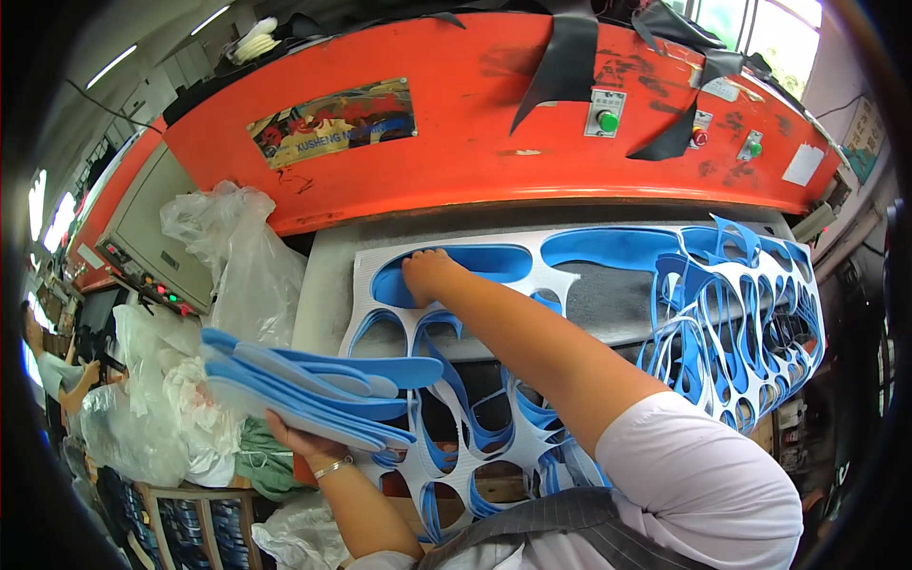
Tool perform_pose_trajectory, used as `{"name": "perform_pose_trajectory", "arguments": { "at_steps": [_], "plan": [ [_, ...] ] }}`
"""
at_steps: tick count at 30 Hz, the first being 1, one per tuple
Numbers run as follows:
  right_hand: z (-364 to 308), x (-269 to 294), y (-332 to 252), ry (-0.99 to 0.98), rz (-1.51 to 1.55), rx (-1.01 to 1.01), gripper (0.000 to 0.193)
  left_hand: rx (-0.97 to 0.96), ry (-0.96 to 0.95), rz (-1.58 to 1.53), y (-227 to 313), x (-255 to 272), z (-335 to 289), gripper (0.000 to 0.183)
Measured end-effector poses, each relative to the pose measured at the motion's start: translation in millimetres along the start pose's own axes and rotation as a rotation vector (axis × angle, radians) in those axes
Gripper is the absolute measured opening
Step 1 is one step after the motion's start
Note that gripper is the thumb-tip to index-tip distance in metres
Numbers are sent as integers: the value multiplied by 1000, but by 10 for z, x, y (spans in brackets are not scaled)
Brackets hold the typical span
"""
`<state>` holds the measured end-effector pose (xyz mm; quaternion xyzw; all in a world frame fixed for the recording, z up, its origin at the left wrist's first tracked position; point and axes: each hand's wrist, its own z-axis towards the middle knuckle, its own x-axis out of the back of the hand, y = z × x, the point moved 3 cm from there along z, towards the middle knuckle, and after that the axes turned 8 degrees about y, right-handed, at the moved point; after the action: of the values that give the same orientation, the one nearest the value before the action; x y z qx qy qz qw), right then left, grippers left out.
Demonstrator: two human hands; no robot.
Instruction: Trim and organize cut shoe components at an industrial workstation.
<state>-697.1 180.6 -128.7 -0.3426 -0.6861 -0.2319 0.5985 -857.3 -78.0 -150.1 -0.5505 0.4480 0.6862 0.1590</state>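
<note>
My left hand [309,439] is closed round the lower edge of a thick stack of blue and white foam insoles [313,385], held fanned out at the left. Toward the far side, my right hand [429,275] has its fingers bunched down on a long blue insole [489,261], inside an opening of a white-and-blue foam sheet [362,296]. The fingertips are partly hidden. Insole-shaped holes run through the sheet, which hangs over the near table edge. Another blue shape [608,247] lies to the right of my right hand.
Behind the grey table [318,313] stretches a red machine beam [456,142] with a green button [607,121] and a red one [700,138]. Clear plastic bags [242,266] crowd the left side. Tangled sheet scrap [736,323] sits at the right. Another person's arm [81,385] shows at the far left.
</note>
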Motion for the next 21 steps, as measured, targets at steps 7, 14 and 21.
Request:
{"name": "perform_pose_trajectory", "arguments": {
  "at_steps": [7, 14, 21],
  "plan": [
    [93, 7, 129, 43, 181, -158, 57, -422, -55, 454, 276, -387, -178, 67],
    [-15, 77, 40, 66, 146, 0, 44, -95, 40, 388, -223, -725, -10, 54],
    [-734, 386, -75, 694, 456, 295, 23, -454, 262, 958, -916, -347, 478, 54]
  ]
}}
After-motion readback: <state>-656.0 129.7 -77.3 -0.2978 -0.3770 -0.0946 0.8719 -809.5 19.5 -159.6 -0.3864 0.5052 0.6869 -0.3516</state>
